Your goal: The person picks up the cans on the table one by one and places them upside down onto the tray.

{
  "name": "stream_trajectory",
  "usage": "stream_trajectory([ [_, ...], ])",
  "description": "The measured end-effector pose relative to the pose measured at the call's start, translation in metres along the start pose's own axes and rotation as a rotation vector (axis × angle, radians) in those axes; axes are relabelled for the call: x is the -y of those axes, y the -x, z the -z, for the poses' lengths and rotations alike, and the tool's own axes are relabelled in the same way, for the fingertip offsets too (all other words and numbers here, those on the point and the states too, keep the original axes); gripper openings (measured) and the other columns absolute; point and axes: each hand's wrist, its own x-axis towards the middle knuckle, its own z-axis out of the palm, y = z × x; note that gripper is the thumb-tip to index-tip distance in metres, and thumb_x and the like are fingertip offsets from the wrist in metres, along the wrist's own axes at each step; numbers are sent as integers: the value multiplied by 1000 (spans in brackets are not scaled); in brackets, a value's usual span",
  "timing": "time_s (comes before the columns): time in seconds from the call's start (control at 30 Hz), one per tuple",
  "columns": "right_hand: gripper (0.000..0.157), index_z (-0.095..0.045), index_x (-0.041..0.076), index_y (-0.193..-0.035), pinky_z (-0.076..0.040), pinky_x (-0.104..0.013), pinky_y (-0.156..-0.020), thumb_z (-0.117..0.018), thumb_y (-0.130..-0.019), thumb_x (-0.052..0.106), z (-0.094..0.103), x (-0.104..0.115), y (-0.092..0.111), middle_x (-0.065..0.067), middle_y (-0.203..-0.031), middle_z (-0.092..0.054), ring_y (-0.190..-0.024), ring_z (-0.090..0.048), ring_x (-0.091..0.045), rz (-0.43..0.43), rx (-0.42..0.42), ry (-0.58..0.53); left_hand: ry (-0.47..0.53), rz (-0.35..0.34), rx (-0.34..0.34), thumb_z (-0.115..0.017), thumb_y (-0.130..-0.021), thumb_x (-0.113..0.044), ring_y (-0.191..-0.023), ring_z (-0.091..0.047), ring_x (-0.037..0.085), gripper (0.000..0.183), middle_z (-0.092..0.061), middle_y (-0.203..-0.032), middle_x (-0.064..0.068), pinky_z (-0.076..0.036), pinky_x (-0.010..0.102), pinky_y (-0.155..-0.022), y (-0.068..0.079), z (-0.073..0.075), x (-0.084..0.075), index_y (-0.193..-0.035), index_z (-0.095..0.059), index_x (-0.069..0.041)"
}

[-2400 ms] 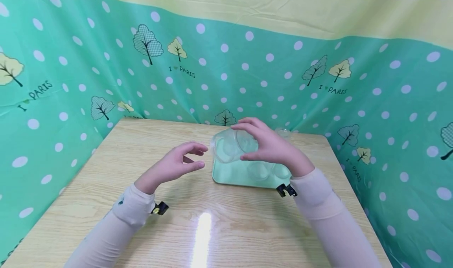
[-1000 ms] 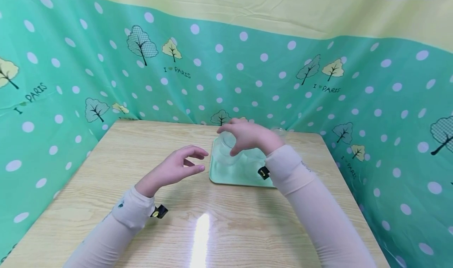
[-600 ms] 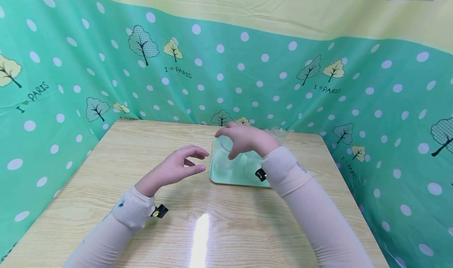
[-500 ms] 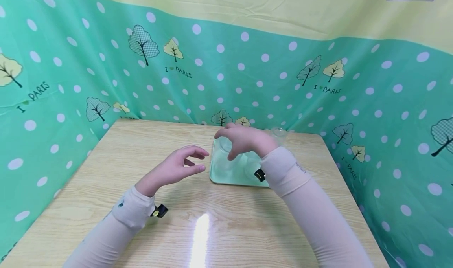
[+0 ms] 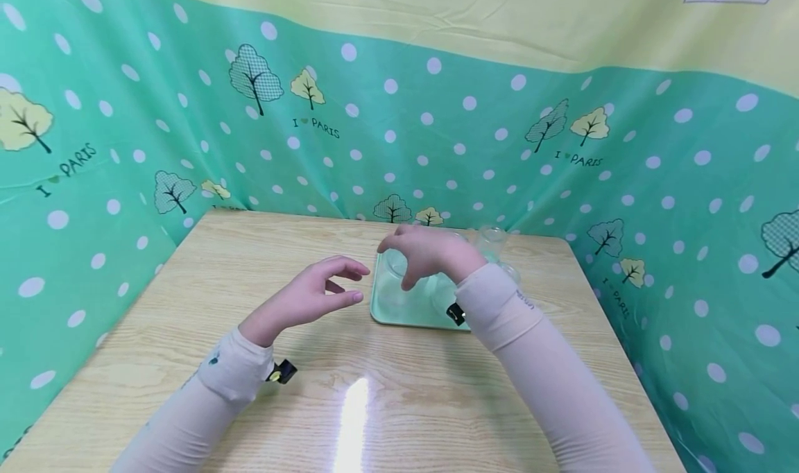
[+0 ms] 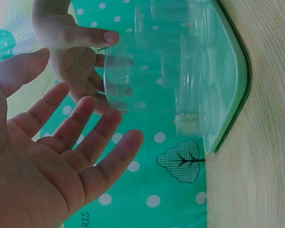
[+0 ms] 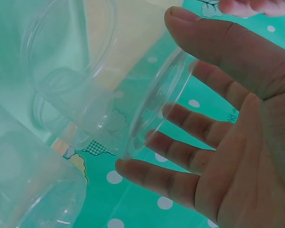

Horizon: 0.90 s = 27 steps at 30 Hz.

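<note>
My right hand (image 5: 431,252) holds a clear plastic cup (image 5: 392,289) over the left part of a mint-green tray (image 5: 412,322). In the right wrist view, the thumb and fingers spread round one ringed end of that cup (image 7: 102,107), with the wider ringed end facing away from the palm. The left wrist view shows the same cup (image 6: 149,80) upright against the curtain, the right fingertips at its upper end. My left hand (image 5: 312,291) hovers left of the tray, fingers loosely bent and apart, nothing in them.
Another clear cup (image 5: 493,238) stands at the back right, near the curtain (image 5: 387,147). More clear containers (image 5: 444,293) are on the tray beside and behind the right wrist. The wood-grain table (image 5: 281,403) stretches in front.
Over these frames my right hand has moved left with the cup, turned it from tilted to upright, and most recently sunk slightly. My left hand has stayed nearly still.
</note>
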Motion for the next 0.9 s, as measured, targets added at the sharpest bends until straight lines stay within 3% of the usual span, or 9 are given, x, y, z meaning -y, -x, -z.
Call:
stream_trajectory([
  [0.2, 78, -54, 40, -145, -55, -35, -76, -90, -77, 25, -6, -1, -3, 2, -146, -49, -120, -52, -19, 8, 2, 36, 3, -2, -2, -76, -94, -18, -124, -61, 30, 37, -64, -131, 1, -58, 40, -93, 0, -1, 0, -130, -65, -19],
  [0.57, 78, -53, 37, -147, -55, -37, -79, -89, -79, 22, -14, 0, -5, -1, -151, -45, -128, -49, -23, 6, 43, 8, 4, -6, 9, -76, -95, -25, -124, -61, 28, 39, -63, -132, 2, -57, 42, -94, 0, -1, 1, -131, -64, -19],
  [0.9, 79, -54, 37, -146, -56, -34, -73, -89, -79, 19, -21, 0, -8, -3, -148, -46, -114, -54, -21, 0, 59, -21, -8, -4, 11, -76, -95, -31, -124, -61, 23, 39, -63, -132, -2, -58, 39, -92, 0, 0, 1, -131, -64, -22],
])
